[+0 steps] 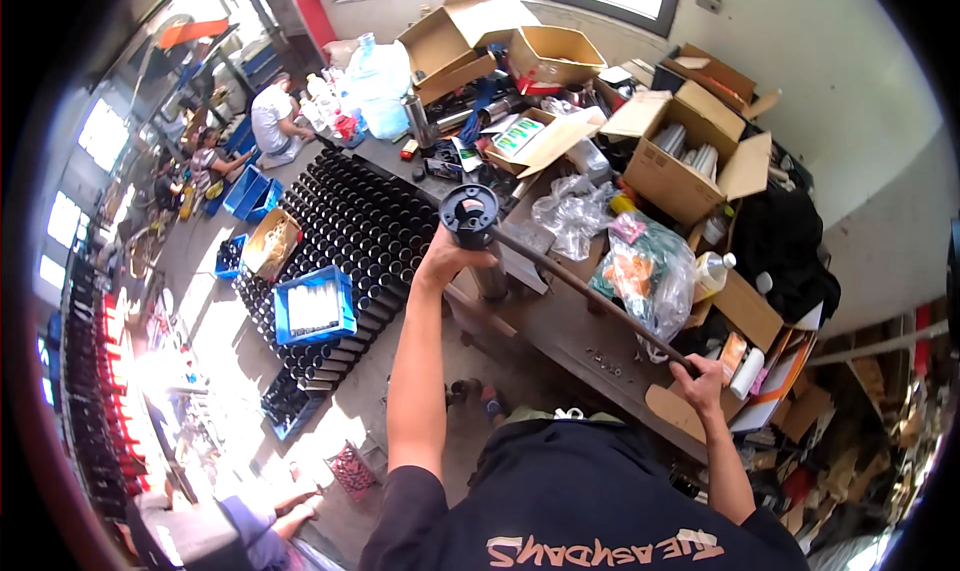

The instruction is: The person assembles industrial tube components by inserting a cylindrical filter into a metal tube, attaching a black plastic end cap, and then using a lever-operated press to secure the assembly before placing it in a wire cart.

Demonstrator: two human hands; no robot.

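My left hand [452, 259] is closed round the side of a black round cap [470, 209] with holes in its top. The cap sits on a metal cylinder [490, 279] standing at the bench edge. From beside the cap, a long dark bar [590, 296] slants down to the right across the bench. My right hand [699, 383] grips the bar's far-right end in a fist. Whether the bar's other end goes into the cap or only touches it, I cannot tell.
The dark workbench [560, 321] carries plastic bags [650, 271], a cardboard box of tubes [690, 161] and small loose hardware. To the left stand rows of black tubes [350, 221] with a blue crate [315, 306] on top. Other people sit farther left.
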